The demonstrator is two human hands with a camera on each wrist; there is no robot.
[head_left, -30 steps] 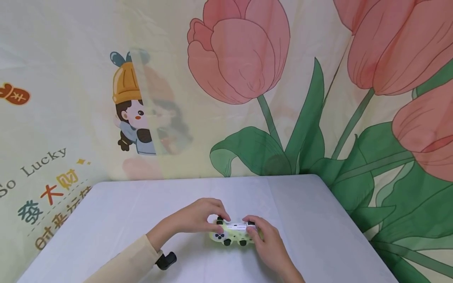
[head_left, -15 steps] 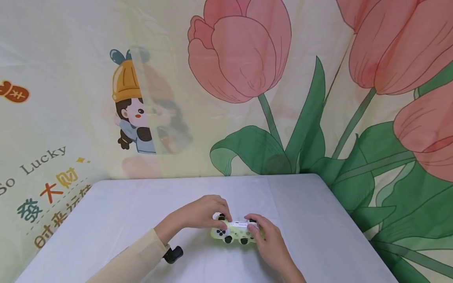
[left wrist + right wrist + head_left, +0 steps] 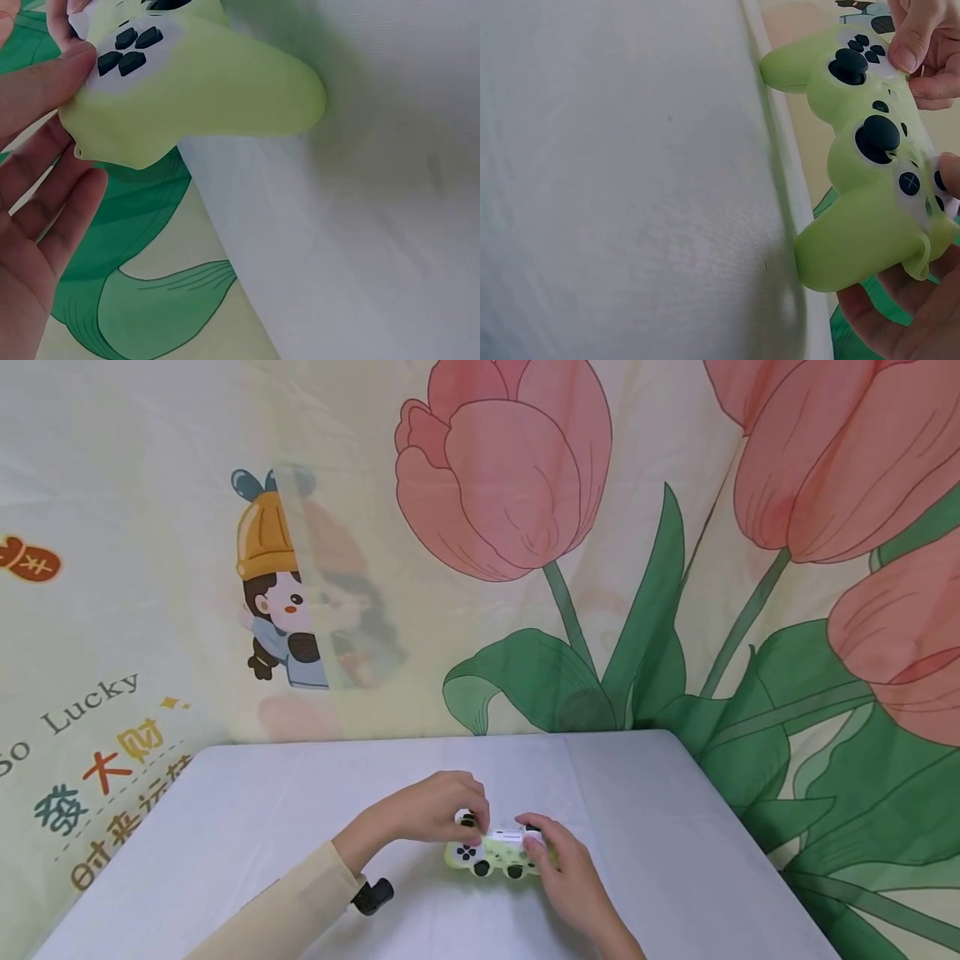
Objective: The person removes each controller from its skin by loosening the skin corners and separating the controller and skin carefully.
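Note:
A white game controller (image 3: 497, 858) in a pale green soft cover is held between both hands low in the head view, with its black sticks facing the person. My left hand (image 3: 438, 808) pinches its upper left edge, thumb beside the direction buttons (image 3: 130, 51). On the other end, my right hand (image 3: 570, 872) grips it with the thumb over the face buttons and fingers underneath. The right wrist view shows the cover (image 3: 859, 238) around both handles, with a loose flap (image 3: 921, 259) by the right shoulder. White casing shows along the back edge.
The controller is close over a table (image 3: 300, 793) with a white cloth. Behind it hangs a backdrop (image 3: 360, 710) with printed tulips and a cartoon figure. A black wrist camera (image 3: 372, 896) sticks out below the left sleeve (image 3: 292, 910).
My left hand has shifted slightly up and right, its fingers drawn in closer to the thumb at the controller's upper left edge. The right hand has kept its grip.

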